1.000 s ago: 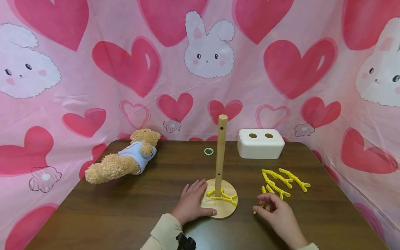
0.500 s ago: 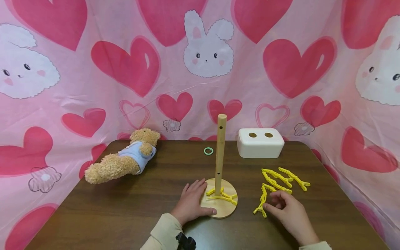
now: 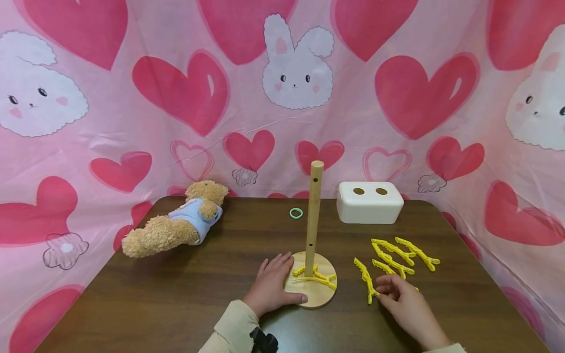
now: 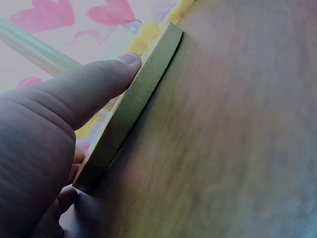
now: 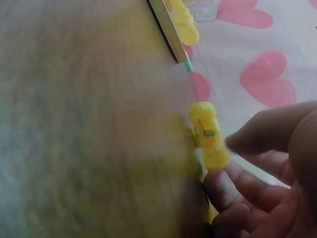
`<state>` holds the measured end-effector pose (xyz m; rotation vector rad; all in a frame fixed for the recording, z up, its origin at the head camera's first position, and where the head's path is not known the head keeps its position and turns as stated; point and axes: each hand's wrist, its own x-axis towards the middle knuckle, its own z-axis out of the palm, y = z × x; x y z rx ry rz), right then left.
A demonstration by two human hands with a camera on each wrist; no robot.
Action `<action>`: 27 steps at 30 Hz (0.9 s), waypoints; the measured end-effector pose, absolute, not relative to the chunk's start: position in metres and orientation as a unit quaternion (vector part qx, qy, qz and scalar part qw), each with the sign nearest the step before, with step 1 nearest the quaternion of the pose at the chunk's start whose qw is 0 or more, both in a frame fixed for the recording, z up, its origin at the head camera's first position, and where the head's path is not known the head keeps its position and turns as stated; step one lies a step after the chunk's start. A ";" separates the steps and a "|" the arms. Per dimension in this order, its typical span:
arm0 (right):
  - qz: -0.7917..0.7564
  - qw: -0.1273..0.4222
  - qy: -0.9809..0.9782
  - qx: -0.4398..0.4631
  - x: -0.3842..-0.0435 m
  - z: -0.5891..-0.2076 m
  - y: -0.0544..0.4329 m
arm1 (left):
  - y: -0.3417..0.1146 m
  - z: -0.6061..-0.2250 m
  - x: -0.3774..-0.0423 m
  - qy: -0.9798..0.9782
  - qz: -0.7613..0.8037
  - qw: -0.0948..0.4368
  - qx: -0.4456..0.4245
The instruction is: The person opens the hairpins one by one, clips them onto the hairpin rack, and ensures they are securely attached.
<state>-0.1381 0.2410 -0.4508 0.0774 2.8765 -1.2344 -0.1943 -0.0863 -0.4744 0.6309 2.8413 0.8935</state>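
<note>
My left hand [image 3: 272, 286] rests against the round wooden base [image 3: 309, 300] of an upright dowel stand [image 3: 314, 215]. Its fingers are spread along the base's left side, and the thumb lies straight over the front rim. On the base, at the dowel's foot, are yellow hair clips [image 3: 325, 280]. Just right of the stand, a toothed yellow hair clip [image 3: 365, 277] lies on the table, its forked end toward my right hand [image 3: 407, 304]. In the right wrist view the thumb and a finger are right at this clip's end [image 5: 210, 136], with a gap between their tips.
Several more yellow hair clips [image 3: 399, 264] lie beyond the right hand. A white box with two holes [image 3: 370, 211] stands at the back right. Behind the stand is a small green ring [image 3: 296, 213]. A teddy bear [image 3: 176, 230] in blue lies at the left of the brown table [image 3: 176, 309].
The near yellow clip, at first mostly behind the right fingers, has turned: its toothed tip has swung left, its forked end slightly right. The right hand has shifted rightward. The left hand stays put.
</note>
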 end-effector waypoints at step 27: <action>-0.529 -0.063 0.842 0.081 -0.137 -0.463 0.233 | -0.087 -0.476 -0.195 0.933 0.291 0.042 0.210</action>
